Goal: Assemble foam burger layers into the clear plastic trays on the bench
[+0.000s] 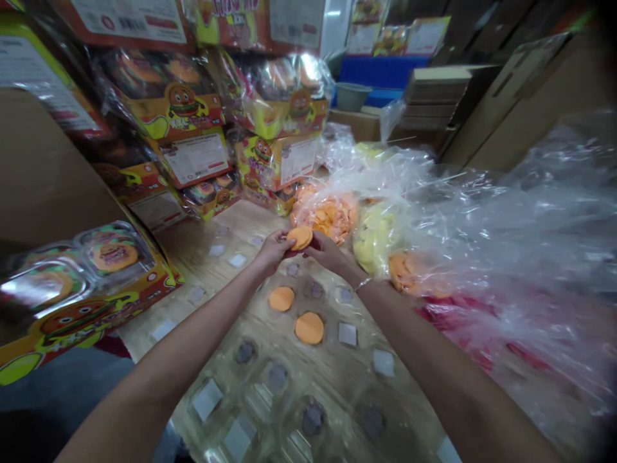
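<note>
Both arms stretch forward over the table. My left hand point(278, 248) pinches a small stack of round orange discs point(301, 237) from the left. On the other side my right hand point(324, 249) grips the same discs, its fingertips partly hidden behind them. Just beyond lies an opened plastic bag of orange discs point(328, 215). Nearer to me, two single orange discs, one point(281, 299) and another point(309, 328), rest in cups of the clear plastic trays point(289, 379). Other cups show grey or whitish bottoms.
Burger-print display boxes point(193, 116) stand stacked at the back left, and an open one point(110, 289) sits at the left edge. Clear plastic bags point(457, 225) spread along the right, with yellow pieces point(373, 238) and red pieces point(463, 328) inside. Cardboard point(520, 103) stands behind.
</note>
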The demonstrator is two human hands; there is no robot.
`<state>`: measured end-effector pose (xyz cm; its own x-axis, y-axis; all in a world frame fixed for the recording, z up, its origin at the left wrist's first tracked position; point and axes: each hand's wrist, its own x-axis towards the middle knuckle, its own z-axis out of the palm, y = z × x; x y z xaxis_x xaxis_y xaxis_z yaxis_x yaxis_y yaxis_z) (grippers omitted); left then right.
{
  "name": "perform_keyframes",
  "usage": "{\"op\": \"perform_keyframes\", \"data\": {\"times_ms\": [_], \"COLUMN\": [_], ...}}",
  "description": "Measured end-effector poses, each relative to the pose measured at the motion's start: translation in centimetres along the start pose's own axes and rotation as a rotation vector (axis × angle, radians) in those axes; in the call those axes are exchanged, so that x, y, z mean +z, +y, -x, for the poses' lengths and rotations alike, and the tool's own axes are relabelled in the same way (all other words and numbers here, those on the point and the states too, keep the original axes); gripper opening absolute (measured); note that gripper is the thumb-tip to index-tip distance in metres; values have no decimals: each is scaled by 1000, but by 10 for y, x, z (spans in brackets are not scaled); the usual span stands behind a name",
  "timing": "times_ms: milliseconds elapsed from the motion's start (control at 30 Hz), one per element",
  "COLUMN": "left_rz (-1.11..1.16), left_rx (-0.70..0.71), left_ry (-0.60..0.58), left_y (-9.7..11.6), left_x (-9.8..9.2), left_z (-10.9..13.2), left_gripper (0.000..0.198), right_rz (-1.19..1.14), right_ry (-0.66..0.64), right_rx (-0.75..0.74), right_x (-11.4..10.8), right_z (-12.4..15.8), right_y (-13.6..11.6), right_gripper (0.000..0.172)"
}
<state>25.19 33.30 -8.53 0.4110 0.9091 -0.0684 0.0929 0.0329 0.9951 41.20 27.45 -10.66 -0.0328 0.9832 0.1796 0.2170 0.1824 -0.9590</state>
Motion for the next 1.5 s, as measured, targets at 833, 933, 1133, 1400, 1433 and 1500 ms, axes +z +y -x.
{"op": "perform_keyframes", "data": {"times_ms": [833,933,1133,1400,1433,1500], "left_rz": [311,14,-345,-757,-784,-829], "left_rx": [-219,-108,18,114,132,163], "left_ry": [352,361,339,110,100,102], "left_y": [-18,-23,-30,-52,-53,-54], "left_x": [-137,-140,-140,-141,-141,-140], "left_z": [179,143,28,-1,1,4], "left_gripper": [20,17,18,5,6,16], "right_rz": [843,955,1058,1117,1120,1127], "right_ry": [-267,-275,-207,222,200,121], "right_rx": [107,104,25,208,201,173], "right_x": [140,145,146,15,4,-7], "right_z": [5,11,25,5,3,0], "right_y": [-43,-44,-56,-19,-11,3], "right_gripper": [22,21,22,31,31,36]}}
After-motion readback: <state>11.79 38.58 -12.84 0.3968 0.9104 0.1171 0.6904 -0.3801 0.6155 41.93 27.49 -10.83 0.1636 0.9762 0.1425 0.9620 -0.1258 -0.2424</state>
